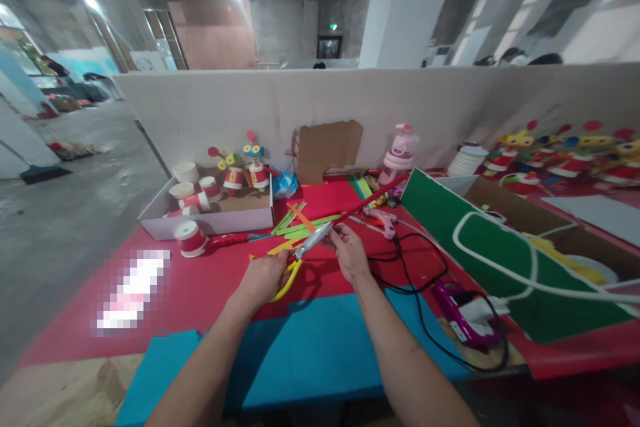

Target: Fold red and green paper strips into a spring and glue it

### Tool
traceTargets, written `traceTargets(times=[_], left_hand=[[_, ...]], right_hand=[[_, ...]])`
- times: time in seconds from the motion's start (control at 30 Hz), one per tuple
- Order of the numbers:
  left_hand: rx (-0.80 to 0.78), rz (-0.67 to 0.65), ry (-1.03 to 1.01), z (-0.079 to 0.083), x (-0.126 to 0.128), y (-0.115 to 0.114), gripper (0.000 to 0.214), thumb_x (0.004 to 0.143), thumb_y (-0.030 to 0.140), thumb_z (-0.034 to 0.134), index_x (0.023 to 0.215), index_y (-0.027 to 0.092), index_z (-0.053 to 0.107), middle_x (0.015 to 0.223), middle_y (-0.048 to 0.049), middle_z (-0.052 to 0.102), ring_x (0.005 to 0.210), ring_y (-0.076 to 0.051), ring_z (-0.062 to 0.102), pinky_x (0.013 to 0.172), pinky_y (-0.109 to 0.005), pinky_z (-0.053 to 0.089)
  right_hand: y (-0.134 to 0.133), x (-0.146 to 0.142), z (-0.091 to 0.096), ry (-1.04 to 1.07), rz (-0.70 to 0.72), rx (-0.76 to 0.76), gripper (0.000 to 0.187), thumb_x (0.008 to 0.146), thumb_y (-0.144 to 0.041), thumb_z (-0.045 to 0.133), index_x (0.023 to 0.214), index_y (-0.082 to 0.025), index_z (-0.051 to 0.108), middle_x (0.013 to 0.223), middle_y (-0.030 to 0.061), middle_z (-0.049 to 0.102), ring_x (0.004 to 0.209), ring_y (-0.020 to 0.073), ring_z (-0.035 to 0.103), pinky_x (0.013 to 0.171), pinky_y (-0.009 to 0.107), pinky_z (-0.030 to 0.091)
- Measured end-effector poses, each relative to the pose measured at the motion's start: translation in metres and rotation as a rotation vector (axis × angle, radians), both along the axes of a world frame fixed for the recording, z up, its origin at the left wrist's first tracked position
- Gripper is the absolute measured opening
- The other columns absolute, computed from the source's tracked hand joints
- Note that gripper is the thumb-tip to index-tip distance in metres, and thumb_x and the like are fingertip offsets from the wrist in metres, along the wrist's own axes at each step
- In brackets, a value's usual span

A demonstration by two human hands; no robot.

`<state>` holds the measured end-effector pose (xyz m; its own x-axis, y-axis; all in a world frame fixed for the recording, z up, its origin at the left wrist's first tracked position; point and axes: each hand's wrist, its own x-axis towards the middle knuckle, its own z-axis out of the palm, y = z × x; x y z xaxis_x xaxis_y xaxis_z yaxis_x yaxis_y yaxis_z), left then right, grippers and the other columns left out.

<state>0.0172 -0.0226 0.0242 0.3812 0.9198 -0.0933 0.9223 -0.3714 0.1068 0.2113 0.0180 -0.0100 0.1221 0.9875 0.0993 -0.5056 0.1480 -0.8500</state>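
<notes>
My left hand (264,277) is closed round the yellow handles of a pair of scissors (300,260), whose grey blades point up and right. My right hand (350,250) pinches a long red strip (373,197) that runs up and right across the table, right beside the blade tips. Both hands hover over the red sheet (200,287) covering the table. Green, orange and yellow paper strips (300,220) lie just beyond the scissors. A blue foam sheet (320,347) lies under my forearms.
A white box (200,223) holds red-and-white paper cups and cup figures (245,173). One cup (190,238) lies on the red sheet. A glue gun (383,220), black cables (420,287), a purple device (463,320), a green board (470,253), a pink bottle (399,153) and cardboard (327,147) stand to the right and behind.
</notes>
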Motion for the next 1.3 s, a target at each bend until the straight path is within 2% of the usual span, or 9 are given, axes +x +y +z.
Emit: traceTargets(times=[0.57, 1.3], left_hand=[[0.037, -0.031, 0.013, -0.0046, -0.0022, 0.0019, 0.03, 0.09, 0.036, 0.033, 0.108, 0.016, 0.047, 0.085, -0.0127, 0.067, 0.078, -0.028, 0.066, 0.064, -0.032, 0.047], [0.038, -0.03, 0.023, -0.0032, -0.0006, -0.0004, 0.034, 0.09, 0.036, 0.032, 0.112, 0.015, 0.047, 0.089, -0.0137, 0.067, 0.081, -0.027, 0.066, 0.067, -0.032, 0.047]], right_hand=[[0.0009, 0.0012, -0.0008, -0.001, 0.008, -0.007, 0.036, 0.058, -0.041, 0.08, 0.078, -0.019, 0.057, 0.072, -0.0029, 0.066, 0.066, 0.0136, 0.065, 0.069, 0.031, 0.057], [0.0025, 0.0021, -0.0038, 0.024, 0.013, 0.006, 0.034, 0.06, -0.039, 0.079, 0.078, -0.02, 0.058, 0.072, -0.0033, 0.066, 0.066, 0.0137, 0.065, 0.071, 0.032, 0.057]])
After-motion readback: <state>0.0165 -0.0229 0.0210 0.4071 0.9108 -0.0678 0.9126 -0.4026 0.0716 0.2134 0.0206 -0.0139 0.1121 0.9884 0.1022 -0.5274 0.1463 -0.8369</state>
